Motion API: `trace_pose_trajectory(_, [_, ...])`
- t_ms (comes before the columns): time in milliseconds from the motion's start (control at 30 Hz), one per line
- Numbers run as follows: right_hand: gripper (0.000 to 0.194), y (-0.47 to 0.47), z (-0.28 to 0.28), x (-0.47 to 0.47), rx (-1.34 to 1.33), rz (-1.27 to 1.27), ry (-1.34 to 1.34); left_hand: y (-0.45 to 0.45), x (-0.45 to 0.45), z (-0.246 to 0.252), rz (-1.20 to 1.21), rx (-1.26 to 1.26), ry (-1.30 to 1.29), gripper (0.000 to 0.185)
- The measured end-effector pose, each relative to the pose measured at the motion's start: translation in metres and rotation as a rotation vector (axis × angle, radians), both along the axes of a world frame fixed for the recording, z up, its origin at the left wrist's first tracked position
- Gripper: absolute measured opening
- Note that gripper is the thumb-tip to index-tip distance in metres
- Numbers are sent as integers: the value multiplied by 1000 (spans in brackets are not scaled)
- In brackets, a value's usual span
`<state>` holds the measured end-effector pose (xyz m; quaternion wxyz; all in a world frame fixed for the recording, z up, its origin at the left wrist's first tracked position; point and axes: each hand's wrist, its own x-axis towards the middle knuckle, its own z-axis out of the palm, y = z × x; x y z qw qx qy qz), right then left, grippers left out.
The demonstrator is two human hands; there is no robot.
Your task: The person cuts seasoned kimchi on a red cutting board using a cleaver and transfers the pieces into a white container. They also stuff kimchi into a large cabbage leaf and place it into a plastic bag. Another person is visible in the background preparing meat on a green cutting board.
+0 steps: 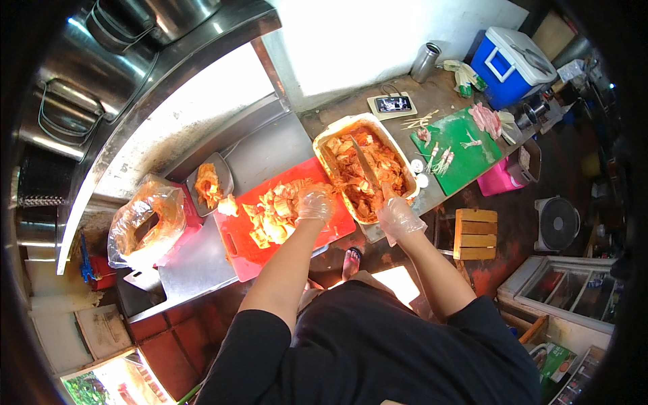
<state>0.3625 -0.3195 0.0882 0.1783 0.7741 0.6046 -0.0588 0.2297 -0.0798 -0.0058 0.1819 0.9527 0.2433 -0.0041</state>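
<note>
My left hand (315, 203), in a clear plastic glove, rests on chopped kimchi (276, 210) spread over a red cutting board (298, 174); whether its fingers grip any is hidden. In my right hand (397, 215), gloved the same way, is a kitchen knife (363, 161). Its blade points away from me over a rectangular tub (324, 132) filled with red-sauced kimchi (349, 154). Some pieces lie against the tub's near-left rim, by my left hand.
Left of the board are a grey dish (228, 177) with kimchi and a plastic bag (147, 223) of more. At right, a green cutting board (458, 144) bears raw meat (486, 120) and small tied bundles. A phone (394, 104), steel tumbler (426, 62) and blue cooler (506, 71) stand behind.
</note>
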Motion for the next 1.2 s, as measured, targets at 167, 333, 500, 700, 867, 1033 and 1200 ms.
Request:
trace_pose_trajectory(167, [60,-31,-4,0,225,-61,-73,-5,6,48,87,-60,-197,32])
trace_pose_trajectory(333, [46,-37,6,6,296,-229,88,-24,53,134,141,-504,-149,43])
trace_pose_trajectory(500, [44,-43,-27,15,581,-525,449,15,66,117,11,-322,-143,55])
trace_pose_trajectory(700, [58,-26,29,-16,-155,203,-150,56,5,108,-37,155,358,59])
trace_pose_trajectory(867, [53,32,13,-68,175,-343,401,71,-62,26,-119,172,322,59])
trace_pose_trajectory(1033, [49,84,37,-88,177,-642,613,63,-72,86,-108,6,259,46])
trace_pose_trajectory(1200, [44,112,-20,-105,58,-196,440,108,-148,19,166,-20,-433,33])
